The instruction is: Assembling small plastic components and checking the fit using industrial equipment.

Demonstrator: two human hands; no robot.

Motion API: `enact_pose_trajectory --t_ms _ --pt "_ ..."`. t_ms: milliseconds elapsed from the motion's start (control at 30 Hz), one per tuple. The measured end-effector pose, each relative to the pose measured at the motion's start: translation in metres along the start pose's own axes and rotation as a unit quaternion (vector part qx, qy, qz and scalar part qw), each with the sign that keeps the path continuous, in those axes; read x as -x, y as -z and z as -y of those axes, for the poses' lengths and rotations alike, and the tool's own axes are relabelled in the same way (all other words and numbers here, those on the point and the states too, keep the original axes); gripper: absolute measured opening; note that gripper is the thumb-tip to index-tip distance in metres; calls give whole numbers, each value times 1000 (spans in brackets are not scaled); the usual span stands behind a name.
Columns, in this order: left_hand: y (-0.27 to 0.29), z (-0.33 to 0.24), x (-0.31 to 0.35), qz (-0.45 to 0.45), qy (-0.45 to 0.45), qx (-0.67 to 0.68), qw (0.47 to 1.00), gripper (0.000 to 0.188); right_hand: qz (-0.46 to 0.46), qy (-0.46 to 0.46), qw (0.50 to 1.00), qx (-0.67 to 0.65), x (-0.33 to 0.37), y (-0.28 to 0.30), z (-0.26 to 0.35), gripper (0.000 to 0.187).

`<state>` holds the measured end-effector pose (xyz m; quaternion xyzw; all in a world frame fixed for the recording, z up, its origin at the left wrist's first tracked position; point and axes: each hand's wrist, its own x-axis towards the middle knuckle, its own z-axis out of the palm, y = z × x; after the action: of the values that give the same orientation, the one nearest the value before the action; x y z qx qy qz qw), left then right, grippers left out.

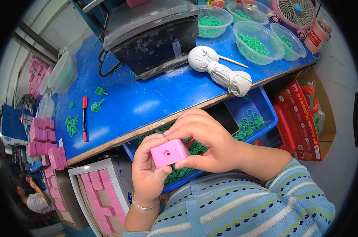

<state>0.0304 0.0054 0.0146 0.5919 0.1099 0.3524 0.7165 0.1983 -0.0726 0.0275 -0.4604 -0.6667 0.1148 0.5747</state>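
A pink mould block (168,154) with a small round hole in its near face is held between my two hands over the table's front edge. My left hand (146,168) wraps its left side, with the thumb below and the fingers on top. From the right, my right hand (214,146) closes on it, thumb against the lower right corner and fingers over the top. Beneath them a blue tray (272,118) holds many small green rings (248,125), partly hidden by my hands and arms.
On the blue table (135,106) lie a red-and-black marker (84,118), green pieces (72,125), a white cloth bundle (226,73) and a black machine (151,51). Clear bowls (258,43) of green rings stand behind, near a pink fan (295,12). Pink blocks (96,185) fill a left-hand tray; another person (37,199) is far left.
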Motion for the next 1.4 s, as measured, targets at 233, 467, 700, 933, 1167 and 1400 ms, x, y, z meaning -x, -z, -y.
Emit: enact_pose_trajectory --t_ms 233,467,700,933,1167,1400 --pt "-1 3 -4 19 -18 -50 998 47 -12 -6 999 -45 1 -3 -1 39" --pt "-2 -1 -1 8 -38 -132 991 47 -16 -9 1000 20 4 -3 6 41" --pt "-12 -13 -8 10 -101 -364 926 75 -75 -389 735 -551 13 -21 1 36" --pt "-4 -4 0 41 -127 -492 860 110 -28 -426 624 -654 5 -27 3 50" --pt "-10 -6 -1 8 -140 -528 838 118 23 -419 758 -498 6 -18 4 43" --pt "-4 -8 -2 7 -224 -556 800 110 6 -349 796 -495 6 -15 5 44"
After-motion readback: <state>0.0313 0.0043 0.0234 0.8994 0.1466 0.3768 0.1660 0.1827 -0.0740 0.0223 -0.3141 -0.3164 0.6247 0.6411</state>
